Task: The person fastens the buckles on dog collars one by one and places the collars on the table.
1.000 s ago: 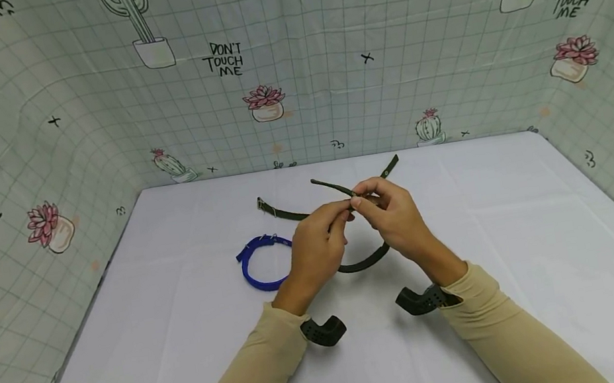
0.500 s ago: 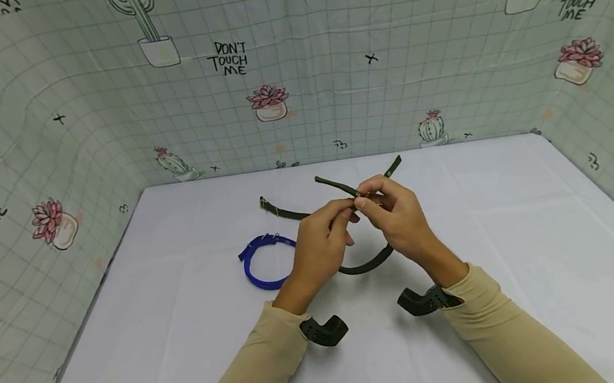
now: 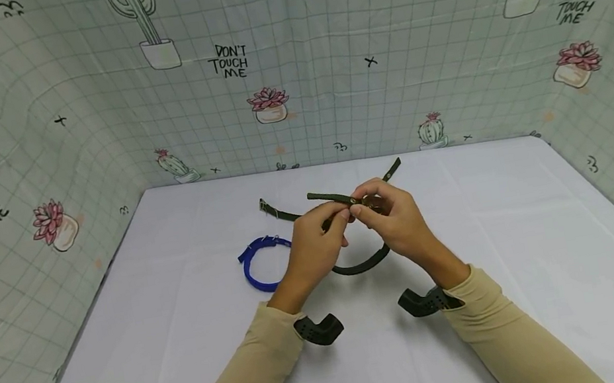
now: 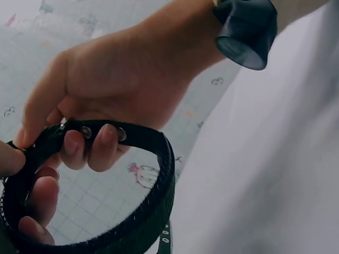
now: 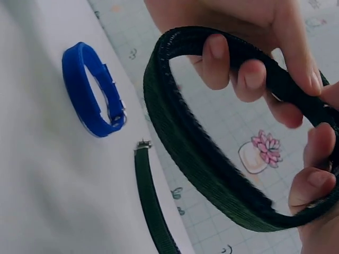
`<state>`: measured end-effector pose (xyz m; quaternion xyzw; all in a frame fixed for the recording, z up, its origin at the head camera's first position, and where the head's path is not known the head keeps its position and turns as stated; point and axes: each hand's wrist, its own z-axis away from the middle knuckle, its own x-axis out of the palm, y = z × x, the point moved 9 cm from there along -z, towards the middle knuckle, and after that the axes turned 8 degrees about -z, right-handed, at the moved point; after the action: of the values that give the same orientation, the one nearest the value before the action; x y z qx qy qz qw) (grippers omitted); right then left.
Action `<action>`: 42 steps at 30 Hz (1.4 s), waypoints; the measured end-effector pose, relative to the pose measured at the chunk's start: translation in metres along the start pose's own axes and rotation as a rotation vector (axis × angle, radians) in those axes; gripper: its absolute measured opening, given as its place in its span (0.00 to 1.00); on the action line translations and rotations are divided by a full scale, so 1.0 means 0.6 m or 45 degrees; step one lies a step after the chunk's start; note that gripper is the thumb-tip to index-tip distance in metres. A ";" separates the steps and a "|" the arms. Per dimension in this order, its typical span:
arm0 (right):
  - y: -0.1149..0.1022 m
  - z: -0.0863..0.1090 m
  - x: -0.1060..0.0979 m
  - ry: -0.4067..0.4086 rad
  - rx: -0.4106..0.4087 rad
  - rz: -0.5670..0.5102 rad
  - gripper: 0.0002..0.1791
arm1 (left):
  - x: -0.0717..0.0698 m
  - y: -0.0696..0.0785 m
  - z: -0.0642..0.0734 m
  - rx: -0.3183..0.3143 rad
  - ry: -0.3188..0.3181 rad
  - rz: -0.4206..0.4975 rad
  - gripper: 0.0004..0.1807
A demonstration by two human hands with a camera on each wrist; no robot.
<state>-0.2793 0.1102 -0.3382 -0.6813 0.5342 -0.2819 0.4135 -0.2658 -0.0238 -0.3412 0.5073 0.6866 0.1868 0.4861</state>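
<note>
Both hands hold a dark green collar (image 3: 363, 268) bent into a loop above the table. My left hand (image 3: 315, 242) pinches its overlapping part, with fingertips over the metal-rimmed holes in the left wrist view. Facing it, my right hand (image 3: 401, 220) grips the same collar, thumb and index near the buckle area, which the fingers mostly hide. The collar's free tail (image 3: 322, 196) sticks out past the fingertips to the left. In the right wrist view the looped collar (image 5: 212, 182) shows its ribbed outer face and fuzzy-edged lining.
A blue collar (image 3: 248, 273), fastened in a ring, lies on the white table left of the hands. Behind them a second green collar (image 3: 279, 213) lies stretched out, its buckle at the left and its holed end at the right. A patterned cloth wall (image 3: 324, 108) rises behind the table.
The held collar's free tail has swung down and to the left, now lying flatter over the left hand's fingertips. The left hand has shifted slightly left; the collars on the table stay put.
</note>
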 end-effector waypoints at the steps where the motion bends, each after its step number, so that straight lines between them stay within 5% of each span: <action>1: 0.000 0.000 0.000 -0.006 0.011 -0.006 0.07 | 0.000 -0.004 0.000 -0.029 -0.015 0.044 0.11; 9: -0.001 -0.001 0.001 -0.046 0.030 -0.097 0.08 | 0.006 -0.029 0.001 -0.329 -0.064 0.516 0.20; 14: -0.002 -0.001 0.006 -0.066 0.030 -0.075 0.08 | 0.002 -0.040 0.002 -0.418 0.002 0.600 0.22; 26: 0.006 0.001 0.000 0.004 0.068 0.042 0.06 | -0.002 -0.031 0.002 -0.328 0.032 0.609 0.09; 42: 0.005 -0.001 -0.020 0.178 0.099 -0.145 0.07 | 0.001 -0.036 0.001 -0.329 -0.086 0.598 0.15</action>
<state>-0.2845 0.1213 -0.3396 -0.6727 0.5109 -0.3722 0.3846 -0.2764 -0.0325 -0.3577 0.5923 0.5040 0.3634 0.5129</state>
